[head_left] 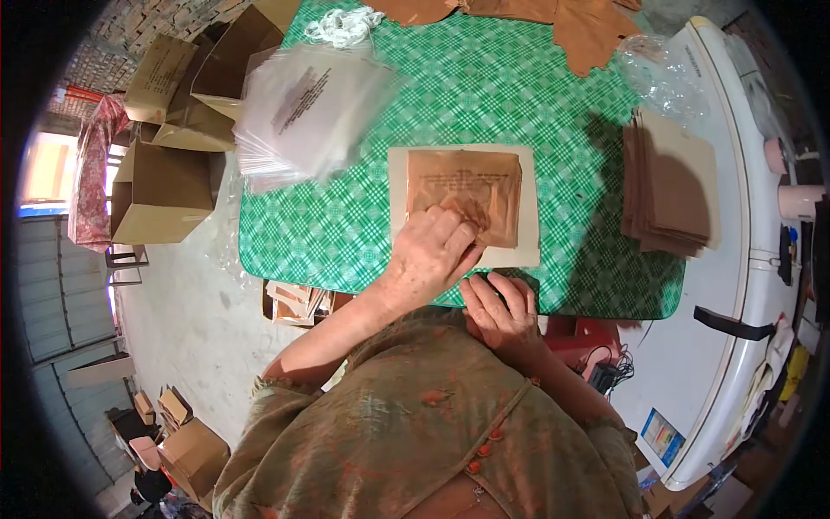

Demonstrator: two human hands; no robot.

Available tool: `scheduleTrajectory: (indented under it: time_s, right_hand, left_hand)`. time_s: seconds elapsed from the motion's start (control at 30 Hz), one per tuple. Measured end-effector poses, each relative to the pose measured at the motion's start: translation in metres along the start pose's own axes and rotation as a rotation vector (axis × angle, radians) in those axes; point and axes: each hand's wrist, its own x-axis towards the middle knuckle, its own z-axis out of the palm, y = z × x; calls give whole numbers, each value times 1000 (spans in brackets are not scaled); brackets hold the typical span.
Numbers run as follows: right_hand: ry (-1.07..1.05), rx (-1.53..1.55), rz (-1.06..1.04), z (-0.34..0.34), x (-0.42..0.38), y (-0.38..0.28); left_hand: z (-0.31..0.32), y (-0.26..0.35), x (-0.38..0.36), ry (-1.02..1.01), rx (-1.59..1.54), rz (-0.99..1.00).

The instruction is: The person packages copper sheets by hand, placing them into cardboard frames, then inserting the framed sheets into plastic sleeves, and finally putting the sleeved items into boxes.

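Observation:
On a cream board lies a flat, square brown packet, with printed text showing through or on its glossy top. My left hand is closed over the packet's lower part, fingers bunched against a crumpled brown bit that is partly hidden under them. I cannot tell whether this bit belongs to the packet or is a separate piece. My right hand is at the front edge of the table, just below the board, its fingers curled and their tips close to a dark patch.
Clear printed plastic bags lie fanned on the green checked tablecloth, near white string. Brown hides cover the far edge. A stack of brown and cream sheets sits right, below crumpled plastic. Cardboard boxes stand left.

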Motion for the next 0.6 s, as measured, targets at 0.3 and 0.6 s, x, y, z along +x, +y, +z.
scheduleTrajectory:
  time_s: [0.3, 0.6]
  right_hand:
    - [36, -64, 15, 1, 3, -1]
    - [-18, -91, 66, 2, 5, -3]
  left_hand:
    - [-7, 4, 6, -7, -44, 6]
    - [-20, -15, -5, -187, -60, 28]
